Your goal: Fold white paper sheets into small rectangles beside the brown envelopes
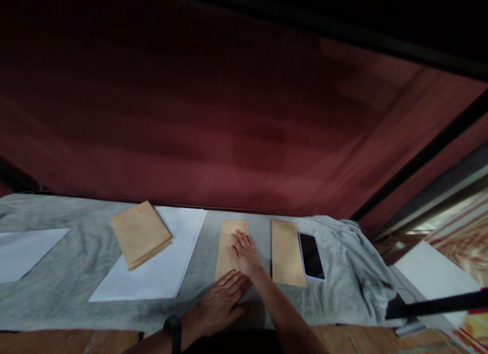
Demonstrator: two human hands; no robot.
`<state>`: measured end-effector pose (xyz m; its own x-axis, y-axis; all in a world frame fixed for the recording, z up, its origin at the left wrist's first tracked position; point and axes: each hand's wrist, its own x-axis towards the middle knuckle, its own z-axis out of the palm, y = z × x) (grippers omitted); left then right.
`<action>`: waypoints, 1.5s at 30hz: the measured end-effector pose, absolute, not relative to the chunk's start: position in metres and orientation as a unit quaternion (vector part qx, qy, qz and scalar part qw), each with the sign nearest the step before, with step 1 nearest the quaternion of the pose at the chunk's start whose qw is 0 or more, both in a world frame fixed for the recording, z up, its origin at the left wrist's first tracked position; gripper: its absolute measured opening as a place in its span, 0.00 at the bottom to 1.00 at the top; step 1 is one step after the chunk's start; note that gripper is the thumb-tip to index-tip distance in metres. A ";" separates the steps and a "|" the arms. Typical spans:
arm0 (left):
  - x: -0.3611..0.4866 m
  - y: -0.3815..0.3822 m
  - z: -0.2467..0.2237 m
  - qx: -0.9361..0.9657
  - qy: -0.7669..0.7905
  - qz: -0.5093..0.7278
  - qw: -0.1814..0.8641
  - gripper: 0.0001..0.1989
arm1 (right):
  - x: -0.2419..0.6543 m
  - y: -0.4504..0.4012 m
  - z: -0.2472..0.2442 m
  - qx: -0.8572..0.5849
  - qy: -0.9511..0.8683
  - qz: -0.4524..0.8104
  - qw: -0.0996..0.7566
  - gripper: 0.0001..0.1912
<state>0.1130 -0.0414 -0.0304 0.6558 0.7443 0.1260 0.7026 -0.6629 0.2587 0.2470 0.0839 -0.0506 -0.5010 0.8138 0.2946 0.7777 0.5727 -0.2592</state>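
A brown paper envelope (pixel 225 252) lies lengthwise on the grey cloth in front of me. My right hand (pixel 246 255) rests flat on its right side, fingers stretched out and pointing away. Across the near end of the envelope lies my left hand (pixel 223 300), palm down with the fingers extended and slightly apart; there is a dark band on that wrist. The hands nearly meet at the lower right corner, which they hide. Right of them is a second brown envelope or small stack (pixel 286 255), touched by neither hand.
A phone (pixel 311 256) lies beside the right-hand envelope. To the left, a stack of brown envelopes (pixel 141 232) sits on white paper sheets (pixel 168 272). More white paper (pixel 26 255) is at far left. Grey cloth (pixel 339 272) covers the surface, and a red fabric wall (pixel 229 140) rises behind.
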 end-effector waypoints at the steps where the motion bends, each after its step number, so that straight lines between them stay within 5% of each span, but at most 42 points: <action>1: 0.114 -0.040 -0.031 0.905 0.401 0.104 0.099 0.38 | 0.245 0.091 -0.050 -0.475 -0.860 0.048 0.184 0.25; 9: 0.111 -0.038 -0.030 0.911 0.389 0.086 0.109 0.37 | 0.244 0.101 -0.046 -0.523 -0.836 0.072 0.151 0.29; 17: 0.099 -0.047 -0.043 0.912 0.368 0.149 0.100 0.38 | 0.295 0.018 -0.044 -0.380 -0.906 0.074 0.167 0.26; 31: 0.074 -0.070 -0.022 0.908 0.387 0.111 0.117 0.41 | 0.339 -0.051 -0.026 -0.369 -0.912 0.045 0.175 0.33; 36: 0.072 -0.076 -0.038 0.889 0.434 0.123 0.082 0.35 | 0.342 -0.054 -0.030 -0.380 -0.905 0.045 0.185 0.31; 45: 0.128 0.013 -0.045 0.854 0.506 0.114 0.038 0.28 | 0.338 -0.055 -0.025 -0.396 -0.897 0.042 0.190 0.28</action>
